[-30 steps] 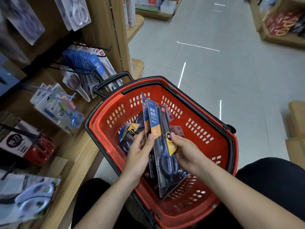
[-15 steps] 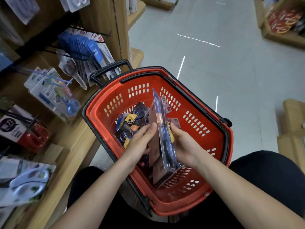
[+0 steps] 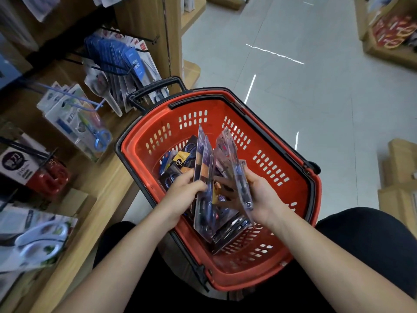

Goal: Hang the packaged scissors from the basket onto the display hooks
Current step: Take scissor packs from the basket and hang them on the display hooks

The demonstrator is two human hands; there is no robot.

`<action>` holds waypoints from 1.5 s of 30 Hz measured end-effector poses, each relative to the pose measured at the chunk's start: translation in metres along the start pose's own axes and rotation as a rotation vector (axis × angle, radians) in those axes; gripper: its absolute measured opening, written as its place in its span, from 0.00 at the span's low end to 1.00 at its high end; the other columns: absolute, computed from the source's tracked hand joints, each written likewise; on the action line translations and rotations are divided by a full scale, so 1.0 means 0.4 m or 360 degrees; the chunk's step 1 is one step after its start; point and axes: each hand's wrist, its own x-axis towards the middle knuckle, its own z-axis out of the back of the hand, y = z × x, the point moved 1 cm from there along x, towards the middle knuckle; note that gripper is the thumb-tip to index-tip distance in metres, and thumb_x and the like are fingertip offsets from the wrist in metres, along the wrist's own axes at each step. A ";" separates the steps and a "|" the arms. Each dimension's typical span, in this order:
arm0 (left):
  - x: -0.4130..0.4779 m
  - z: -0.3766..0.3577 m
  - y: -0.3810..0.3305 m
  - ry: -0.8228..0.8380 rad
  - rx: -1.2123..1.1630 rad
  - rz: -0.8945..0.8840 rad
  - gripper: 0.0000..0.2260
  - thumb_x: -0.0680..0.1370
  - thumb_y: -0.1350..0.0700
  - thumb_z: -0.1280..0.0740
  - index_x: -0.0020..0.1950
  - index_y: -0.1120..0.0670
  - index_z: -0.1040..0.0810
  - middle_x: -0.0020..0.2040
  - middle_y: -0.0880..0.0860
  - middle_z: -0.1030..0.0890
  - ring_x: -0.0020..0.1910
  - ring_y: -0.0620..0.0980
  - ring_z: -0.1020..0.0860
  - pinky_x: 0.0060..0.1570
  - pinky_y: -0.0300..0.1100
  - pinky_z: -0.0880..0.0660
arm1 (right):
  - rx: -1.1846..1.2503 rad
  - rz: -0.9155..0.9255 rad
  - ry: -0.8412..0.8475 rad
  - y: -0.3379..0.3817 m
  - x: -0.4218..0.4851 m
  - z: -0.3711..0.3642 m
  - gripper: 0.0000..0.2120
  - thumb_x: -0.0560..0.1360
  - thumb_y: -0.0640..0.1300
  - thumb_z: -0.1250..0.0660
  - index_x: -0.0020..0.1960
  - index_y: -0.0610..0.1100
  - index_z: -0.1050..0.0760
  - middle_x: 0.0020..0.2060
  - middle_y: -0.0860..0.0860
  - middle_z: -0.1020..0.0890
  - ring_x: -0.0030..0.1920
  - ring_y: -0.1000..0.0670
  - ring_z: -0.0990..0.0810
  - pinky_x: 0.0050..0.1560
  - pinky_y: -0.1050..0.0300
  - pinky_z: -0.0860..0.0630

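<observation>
Left hand (image 3: 185, 190) is gripping packs (image 3: 204, 177), right hand (image 3: 259, 195) pinching another pack (image 3: 237, 168), probably singling one for ten-o'clock hooks (image 3: 74, 97).

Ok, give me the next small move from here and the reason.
Probably lift the single pack in the right hand clear and carry it left to the display hooks. Both hands hold packs upright over the basket, already parted: the left hand grips the other packs.

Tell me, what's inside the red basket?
Loose scissor packs lie in the basket. The left hand and right hand each hold upright packs in it, which hide whatever lies underneath and much of the bottom.
</observation>
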 end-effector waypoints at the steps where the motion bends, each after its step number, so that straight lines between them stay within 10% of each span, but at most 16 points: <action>1: 0.000 0.008 -0.002 -0.0044 -0.0064 -0.0009 0.13 0.80 0.64 0.36 0.57 0.50 0.17 0.52 0.55 0.14 0.53 0.57 0.15 0.61 0.55 0.21 | 0.0087 -0.0011 0.0024 0.004 -0.004 -0.003 0.25 0.84 0.57 0.40 0.71 0.39 0.26 0.56 0.39 0.15 0.54 0.38 0.15 0.55 0.39 0.17; 5: -0.001 0.049 -0.017 -0.0138 -0.0337 -0.0075 0.13 0.82 0.68 0.39 0.55 0.55 0.17 0.46 0.56 0.14 0.40 0.52 0.16 0.40 0.43 0.19 | 0.0174 0.0049 0.0004 0.024 -0.008 -0.002 0.24 0.84 0.55 0.38 0.72 0.40 0.26 0.60 0.40 0.16 0.58 0.39 0.15 0.62 0.38 0.21; 30: -0.342 0.287 -0.370 -0.1172 0.0132 -0.1259 0.15 0.78 0.70 0.29 0.56 0.51 0.17 0.50 0.44 0.12 0.50 0.41 0.15 0.48 0.30 0.24 | -0.0456 0.0688 0.1113 0.243 -0.114 -0.569 0.20 0.80 0.41 0.36 0.70 0.35 0.27 0.62 0.35 0.18 0.59 0.39 0.16 0.57 0.45 0.17; 36: -0.506 0.367 -0.502 -0.1332 0.0432 -0.1388 0.17 0.79 0.68 0.30 0.58 0.47 0.18 0.51 0.40 0.13 0.51 0.40 0.15 0.49 0.32 0.22 | -0.0539 0.0983 0.1231 0.368 -0.155 -0.685 0.26 0.66 0.52 0.17 0.56 0.39 0.22 0.55 0.38 0.18 0.56 0.40 0.19 0.62 0.42 0.22; 39: -0.589 0.391 -0.559 -0.1422 0.0495 -0.1458 0.15 0.79 0.68 0.30 0.56 0.48 0.17 0.49 0.42 0.12 0.50 0.42 0.14 0.47 0.35 0.20 | -0.0505 0.1089 0.1244 0.428 -0.192 -0.744 0.02 0.74 0.43 0.29 0.44 0.46 0.19 0.45 0.46 0.15 0.46 0.47 0.16 0.53 0.51 0.19; 45: -0.706 0.455 -0.619 -0.1581 0.0329 -0.1370 0.12 0.78 0.68 0.29 0.54 0.52 0.15 0.49 0.51 0.12 0.49 0.52 0.13 0.49 0.49 0.17 | -0.0755 0.1550 0.1297 0.487 -0.272 -0.861 0.08 0.77 0.34 0.33 0.48 0.45 0.18 0.41 0.49 0.15 0.42 0.51 0.17 0.45 0.58 0.20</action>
